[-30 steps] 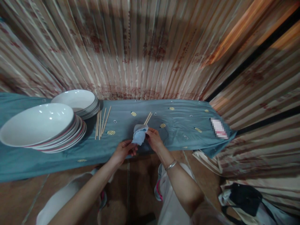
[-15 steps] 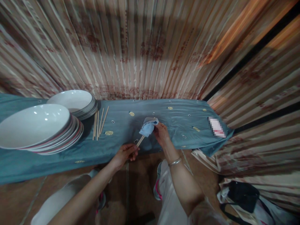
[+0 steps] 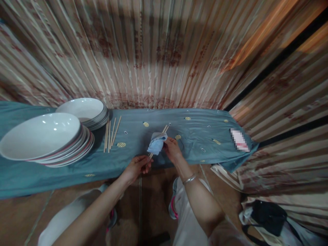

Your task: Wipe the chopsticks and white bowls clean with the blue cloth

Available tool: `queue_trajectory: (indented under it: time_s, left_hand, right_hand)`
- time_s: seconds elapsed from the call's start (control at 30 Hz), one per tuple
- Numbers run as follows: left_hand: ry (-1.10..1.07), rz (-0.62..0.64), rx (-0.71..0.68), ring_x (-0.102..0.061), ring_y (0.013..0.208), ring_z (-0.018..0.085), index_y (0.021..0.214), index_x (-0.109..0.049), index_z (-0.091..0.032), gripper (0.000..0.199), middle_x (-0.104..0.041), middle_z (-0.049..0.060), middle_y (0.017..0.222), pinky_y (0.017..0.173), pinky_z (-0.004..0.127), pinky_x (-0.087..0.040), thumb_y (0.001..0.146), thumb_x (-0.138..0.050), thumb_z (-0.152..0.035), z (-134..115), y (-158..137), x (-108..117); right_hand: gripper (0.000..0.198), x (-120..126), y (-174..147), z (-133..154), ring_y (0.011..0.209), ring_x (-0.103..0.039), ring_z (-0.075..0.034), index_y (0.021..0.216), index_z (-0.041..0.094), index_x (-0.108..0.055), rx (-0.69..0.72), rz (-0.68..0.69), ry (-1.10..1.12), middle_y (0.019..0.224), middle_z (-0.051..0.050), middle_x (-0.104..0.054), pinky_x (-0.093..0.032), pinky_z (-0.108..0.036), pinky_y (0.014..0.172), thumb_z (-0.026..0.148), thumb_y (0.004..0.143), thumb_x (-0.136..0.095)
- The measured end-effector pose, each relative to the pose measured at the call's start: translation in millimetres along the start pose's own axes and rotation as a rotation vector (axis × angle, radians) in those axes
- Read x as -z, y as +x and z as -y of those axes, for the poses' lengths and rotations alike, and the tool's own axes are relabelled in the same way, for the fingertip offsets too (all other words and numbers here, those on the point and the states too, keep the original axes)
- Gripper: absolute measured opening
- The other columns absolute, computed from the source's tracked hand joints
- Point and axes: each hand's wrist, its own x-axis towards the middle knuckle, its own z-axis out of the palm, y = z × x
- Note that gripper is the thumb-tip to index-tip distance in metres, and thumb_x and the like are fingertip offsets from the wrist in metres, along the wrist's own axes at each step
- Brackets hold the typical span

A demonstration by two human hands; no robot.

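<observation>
Blue cloth (image 3: pixel 156 143): folded over the middle of the held chopsticks (image 3: pixel 166 128), above the desk (image 3: pixel 205 118) near its front edge.
Chopstick axis: slanting away and rightward from the left hand (image 3: pixel 139 165); far tips project past the cloth.
Left hand grip: closed on the near ends.
Right hand (image 3: pixel 173 148) grip: fingers pinching the cloth's right side; nearer the cloth than the left.
Loose chopsticks (image 3: pixel 109 136): left of both hands, well apart.

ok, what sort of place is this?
Perhaps a curtained home dining corner, judging by stacked glossy white bowls, thin pale wooden chopsticks on a blue-green patterned tablecloth, and pleated beige curtains.
</observation>
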Motion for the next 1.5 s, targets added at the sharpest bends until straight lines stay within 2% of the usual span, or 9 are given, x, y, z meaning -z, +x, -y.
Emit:
queue_trajectory:
  time_s: [0.13, 0.33, 0.43, 0.57, 0.73, 0.9, 1.13, 1.3, 1.5]
  left_hand:
    - [-0.016, -0.052, -0.011, -0.045, 0.041, 0.006, 0.074, -0.066, -0.012, 0.036, -0.057, -0.002, 0.054, 0.042, 0.020, -0.031, 0.060, -0.074, -0.044, -2.6, 1.8, 2.0]
    - [-0.045, -0.099, -0.080, -0.045, 0.039, 0.006, 0.059, -0.060, -0.013, 0.029, -0.059, 0.000, 0.051, 0.040, 0.020, -0.031, 0.056, -0.074, -0.038, -4.8, 2.5, 5.1]
    - [-0.053, -0.109, -0.106, -0.049, 0.041, 0.007, 0.063, -0.062, -0.012, 0.030, -0.062, 0.002, 0.054, 0.040, 0.020, -0.033, 0.056, -0.074, -0.039, -5.5, 1.9, 5.0]
    - [-0.057, -0.139, -0.080, -0.058, 0.050, 0.011, 0.076, -0.066, -0.012, 0.036, -0.069, 0.006, 0.069, 0.045, 0.021, -0.042, 0.053, -0.077, -0.038, -5.1, 1.3, 2.2]
    - [-0.050, -0.181, -0.046, -0.059, 0.048, 0.011, 0.070, -0.064, -0.013, 0.037, -0.068, 0.004, 0.063, 0.044, 0.021, -0.042, 0.049, -0.080, -0.038, -3.4, 1.6, 0.2]
    - [-0.028, -0.149, -0.030, -0.059, 0.050, 0.011, 0.070, -0.064, -0.012, 0.034, -0.068, 0.004, 0.065, 0.046, 0.021, -0.044, 0.054, -0.079, -0.039, -5.3, 0.3, -0.1]
    - [-0.013, -0.110, 0.008, -0.056, 0.047, 0.009, 0.072, -0.066, -0.012, 0.041, -0.067, 0.003, 0.062, 0.045, 0.019, -0.043, 0.053, -0.081, -0.045, -3.4, 0.0, -0.9]
    - [0.005, -0.053, 0.025, -0.055, 0.046, 0.008, 0.074, -0.067, -0.012, 0.038, -0.066, 0.003, 0.061, 0.044, 0.019, -0.042, 0.057, -0.078, -0.045, 2.1, -0.6, 0.4]
    - [0.016, -0.014, 0.034, -0.054, 0.045, 0.008, 0.074, -0.066, -0.012, 0.040, -0.064, 0.002, 0.060, 0.043, 0.020, -0.040, 0.058, -0.077, -0.047, 6.2, -1.8, 2.2]
  right_hand:
    - [0.014, -9.5, -6.5, -9.4, 0.059, -0.058, -0.013, 0.057, 0.020, -0.067, -0.047, 0.032, -0.036, 0.056, 0.003, -0.066, -0.045, -0.025, 0.059, 0.030, 0.052, -0.075]
    - [0.016, -17.3, -13.4, -24.5, 0.053, -0.053, -0.011, 0.058, 0.020, -0.069, -0.117, 0.067, -0.073, 0.054, 0.004, -0.064, -0.040, -0.023, 0.055, 0.031, 0.050, -0.078]
    - [0.017, -18.8, -13.8, -25.7, 0.052, -0.053, -0.010, 0.058, 0.020, -0.069, -0.119, 0.065, -0.077, 0.054, 0.004, -0.064, -0.040, -0.023, 0.055, 0.031, 0.049, -0.078]
    - [0.015, -18.0, -12.3, -20.3, 0.055, -0.055, -0.011, 0.061, 0.021, -0.070, -0.079, 0.056, -0.072, 0.057, 0.004, -0.066, -0.042, -0.023, 0.058, 0.031, 0.051, -0.077]
    - [0.014, -16.4, -11.0, -16.5, 0.052, -0.053, -0.010, 0.059, 0.021, -0.069, -0.074, 0.045, -0.064, 0.054, 0.004, -0.065, -0.042, -0.022, 0.057, 0.030, 0.051, -0.075]
    - [0.014, -13.5, -6.8, -15.0, 0.055, -0.055, -0.011, 0.060, 0.021, -0.069, -0.058, 0.009, -0.063, 0.056, 0.004, -0.066, -0.042, -0.023, 0.057, 0.029, 0.051, -0.075]
    - [0.013, -5.1, 0.8, -3.2, 0.061, -0.060, -0.015, 0.059, 0.020, -0.067, 0.019, 0.007, -0.018, 0.057, 0.003, -0.065, -0.045, -0.026, 0.060, 0.030, 0.054, -0.072]
    - [0.008, 6.5, 9.7, 3.9, 0.061, -0.059, -0.015, 0.062, 0.022, -0.066, 0.057, -0.064, -0.022, 0.056, 0.004, -0.064, -0.046, -0.027, 0.062, 0.027, 0.057, -0.070]
    - [0.007, 19.3, 17.4, 13.6, 0.065, -0.060, -0.014, 0.068, 0.023, -0.068, 0.065, -0.087, -0.021, 0.066, 0.004, -0.069, -0.047, -0.026, 0.064, 0.024, 0.060, -0.069]
